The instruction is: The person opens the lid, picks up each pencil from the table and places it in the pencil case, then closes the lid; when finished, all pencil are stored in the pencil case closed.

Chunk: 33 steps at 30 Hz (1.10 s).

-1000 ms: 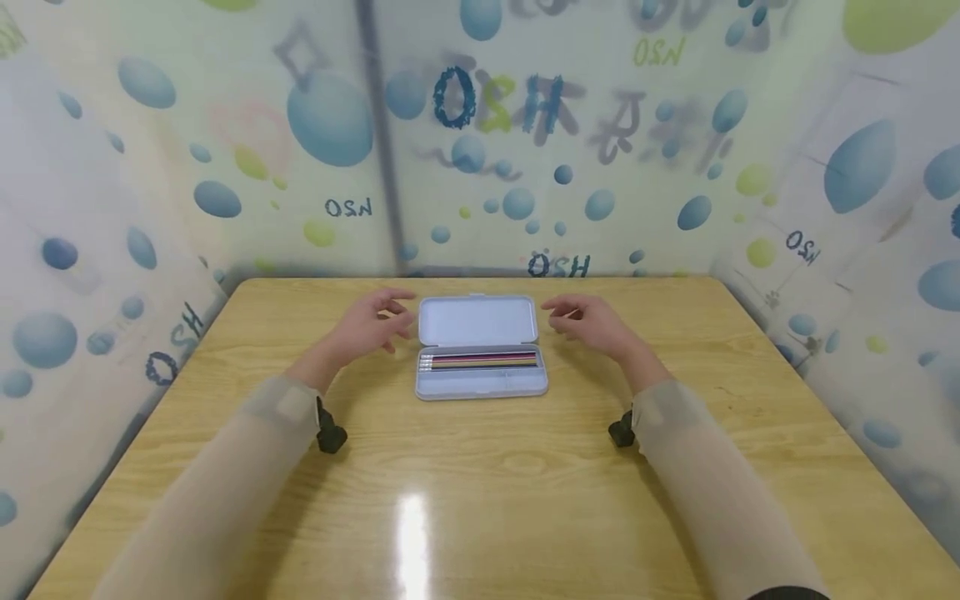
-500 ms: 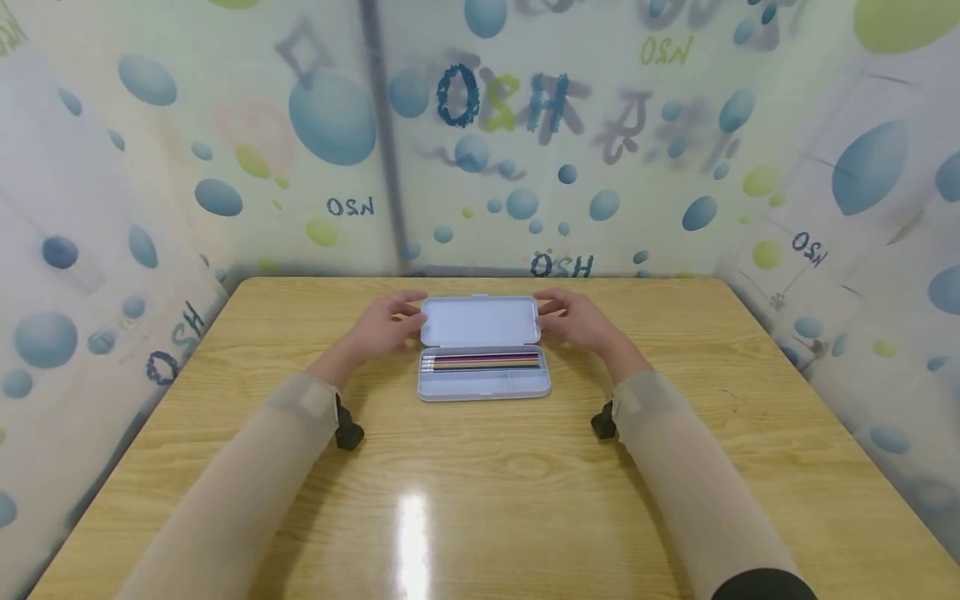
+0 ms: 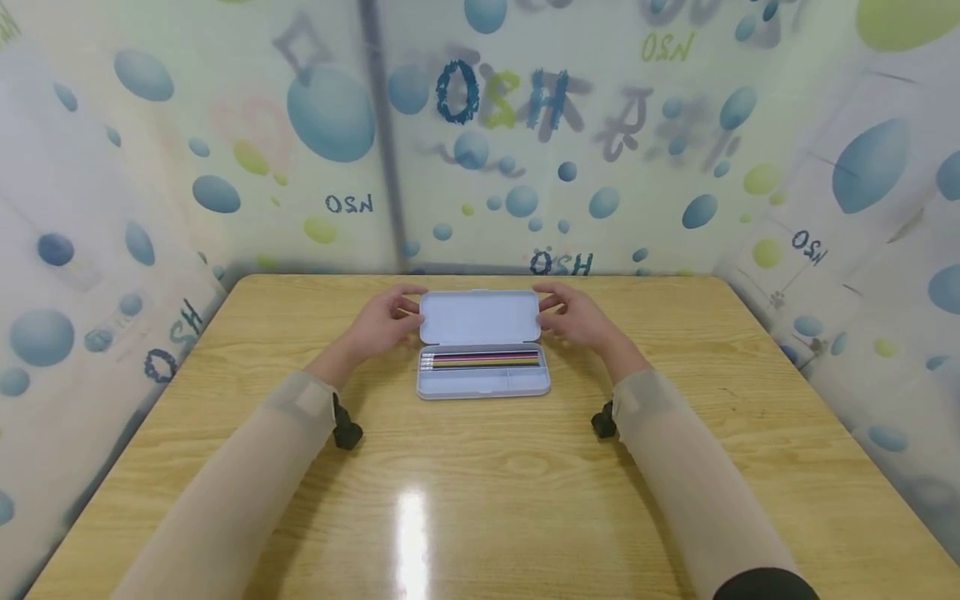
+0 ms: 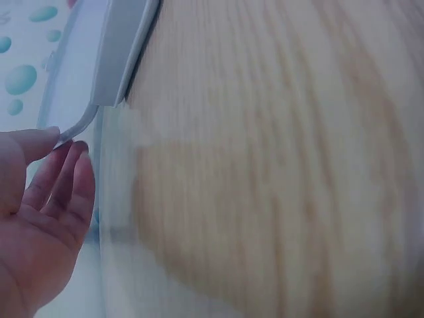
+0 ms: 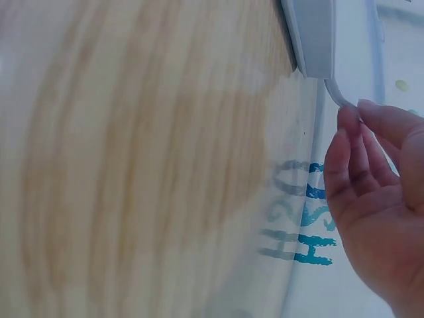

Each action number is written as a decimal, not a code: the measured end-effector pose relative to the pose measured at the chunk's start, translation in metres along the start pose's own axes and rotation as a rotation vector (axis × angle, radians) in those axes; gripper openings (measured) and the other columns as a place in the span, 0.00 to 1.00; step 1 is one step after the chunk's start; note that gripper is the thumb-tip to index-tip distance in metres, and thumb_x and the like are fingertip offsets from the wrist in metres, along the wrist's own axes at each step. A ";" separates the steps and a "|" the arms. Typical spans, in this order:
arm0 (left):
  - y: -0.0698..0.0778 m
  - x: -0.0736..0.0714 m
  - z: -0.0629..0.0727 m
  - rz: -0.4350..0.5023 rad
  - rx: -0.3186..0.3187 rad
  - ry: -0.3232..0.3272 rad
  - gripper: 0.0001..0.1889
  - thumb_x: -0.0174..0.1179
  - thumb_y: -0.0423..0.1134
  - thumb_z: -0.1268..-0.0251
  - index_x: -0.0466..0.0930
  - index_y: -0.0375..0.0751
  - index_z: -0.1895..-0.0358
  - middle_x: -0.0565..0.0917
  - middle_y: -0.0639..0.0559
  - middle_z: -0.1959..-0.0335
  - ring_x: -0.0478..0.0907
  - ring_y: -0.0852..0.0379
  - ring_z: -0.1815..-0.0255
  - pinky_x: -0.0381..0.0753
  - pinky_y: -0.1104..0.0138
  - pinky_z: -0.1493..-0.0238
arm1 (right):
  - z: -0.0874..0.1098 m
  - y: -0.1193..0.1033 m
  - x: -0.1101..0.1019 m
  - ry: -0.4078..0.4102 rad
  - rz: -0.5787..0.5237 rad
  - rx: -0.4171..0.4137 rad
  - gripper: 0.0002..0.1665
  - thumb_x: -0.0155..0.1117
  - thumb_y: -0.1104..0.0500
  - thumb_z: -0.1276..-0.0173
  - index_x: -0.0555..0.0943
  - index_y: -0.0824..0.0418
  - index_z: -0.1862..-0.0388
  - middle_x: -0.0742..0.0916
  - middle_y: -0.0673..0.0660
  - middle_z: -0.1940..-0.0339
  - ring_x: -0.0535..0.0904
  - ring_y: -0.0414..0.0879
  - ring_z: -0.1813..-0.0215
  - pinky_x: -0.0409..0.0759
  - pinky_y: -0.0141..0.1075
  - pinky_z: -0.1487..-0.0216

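A pale plastic pencil case [image 3: 482, 383] lies open on the table, its lid [image 3: 480, 317] tipped back on the far side. Several pencils [image 3: 486, 361] in different colours lie side by side in the case's rear compartment. My left hand [image 3: 382, 321] pinches the lid's left edge between thumb and fingers; in the left wrist view the thumb [image 4: 40, 140] presses on the rim with fingertips beneath. On the other side my right hand [image 3: 576, 318] pinches the lid's right edge likewise, as the right wrist view shows at the lid's corner [image 5: 341, 93].
The wooden table [image 3: 480, 500] spreads around the case. Behind it rises a wall covering [image 3: 480, 183] printed with blue and green drops. A dark wrist camera [image 3: 347, 429] sits by the left cuff, another wrist camera [image 3: 603, 421] by the right.
Both hands have come inward from beside the case and taken hold of the lid's side edges. The lid now stands slightly higher in the head view.
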<state>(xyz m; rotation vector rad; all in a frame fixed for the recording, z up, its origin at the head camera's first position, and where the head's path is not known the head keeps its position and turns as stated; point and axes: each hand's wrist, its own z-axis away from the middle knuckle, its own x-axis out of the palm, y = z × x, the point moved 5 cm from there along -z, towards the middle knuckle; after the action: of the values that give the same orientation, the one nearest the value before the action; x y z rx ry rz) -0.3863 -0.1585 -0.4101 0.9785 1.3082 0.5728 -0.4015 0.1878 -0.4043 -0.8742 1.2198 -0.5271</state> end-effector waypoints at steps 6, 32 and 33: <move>0.007 -0.004 0.005 -0.041 0.055 0.034 0.25 0.63 0.33 0.18 0.73 0.45 0.23 0.86 0.33 0.37 0.85 0.36 0.38 0.83 0.50 0.37 | 0.005 -0.005 -0.002 0.018 -0.010 -0.037 0.35 0.67 0.62 0.18 0.71 0.50 0.16 0.83 0.64 0.34 0.86 0.57 0.45 0.89 0.46 0.43; 0.029 -0.011 0.036 0.060 0.123 0.083 0.14 0.67 0.49 0.18 0.85 0.43 0.43 0.87 0.46 0.47 0.82 0.45 0.48 0.89 0.56 0.53 | 0.049 -0.017 -0.008 0.016 -0.124 -0.174 0.23 0.60 0.48 0.11 0.78 0.60 0.29 0.86 0.67 0.36 0.88 0.63 0.39 0.87 0.58 0.34; 0.030 -0.011 0.038 0.066 0.127 0.077 0.14 0.66 0.49 0.18 0.85 0.43 0.44 0.87 0.46 0.47 0.82 0.44 0.48 0.89 0.54 0.52 | 0.051 -0.016 -0.008 0.008 -0.119 -0.170 0.23 0.59 0.47 0.11 0.79 0.61 0.30 0.87 0.67 0.36 0.88 0.62 0.39 0.87 0.58 0.34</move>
<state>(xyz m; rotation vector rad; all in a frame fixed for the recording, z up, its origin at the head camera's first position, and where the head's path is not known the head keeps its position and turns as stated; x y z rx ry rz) -0.3471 -0.1625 -0.3803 1.1166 1.3987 0.5879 -0.3541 0.1993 -0.3815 -1.0949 1.2378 -0.5271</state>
